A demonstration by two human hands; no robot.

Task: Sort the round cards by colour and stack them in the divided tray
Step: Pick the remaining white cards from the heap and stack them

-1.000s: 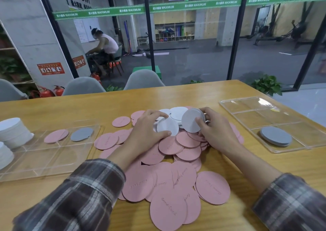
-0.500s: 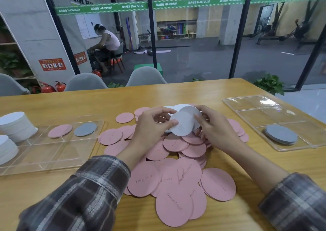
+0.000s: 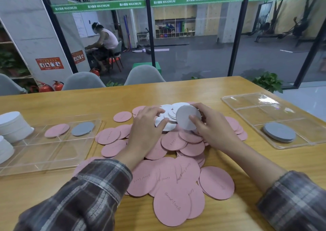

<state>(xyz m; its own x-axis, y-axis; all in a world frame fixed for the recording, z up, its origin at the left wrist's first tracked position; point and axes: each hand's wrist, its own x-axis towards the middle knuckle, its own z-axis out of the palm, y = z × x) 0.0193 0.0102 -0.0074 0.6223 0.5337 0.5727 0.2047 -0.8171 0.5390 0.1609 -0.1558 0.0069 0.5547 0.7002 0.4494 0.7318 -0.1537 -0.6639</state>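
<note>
A heap of pink round cards [image 3: 176, 181] covers the middle of the wooden table, with several white cards [image 3: 167, 114] on its far side. My right hand [image 3: 211, 128] pinches a tilted stack of white cards [image 3: 185, 116] between thumb and fingers. My left hand [image 3: 146, 130] rests on the loose white cards, fingers slightly curled over one. The left divided tray [image 3: 44, 153] holds one pink card [image 3: 56, 130] and one grey card [image 3: 82, 128]. The right divided tray [image 3: 275, 116] holds a grey stack [image 3: 279, 132].
Two stacks of white cards [image 3: 14, 125] stand at the far left beside the left tray. Grey chairs [image 3: 82, 81] line the table's far edge, in front of a glass wall. A person sits in the room beyond the glass.
My right hand has taken in the white card that my left hand was passing, and its stack now stands more upright. My left hand has dropped back onto the loose white cards.
</note>
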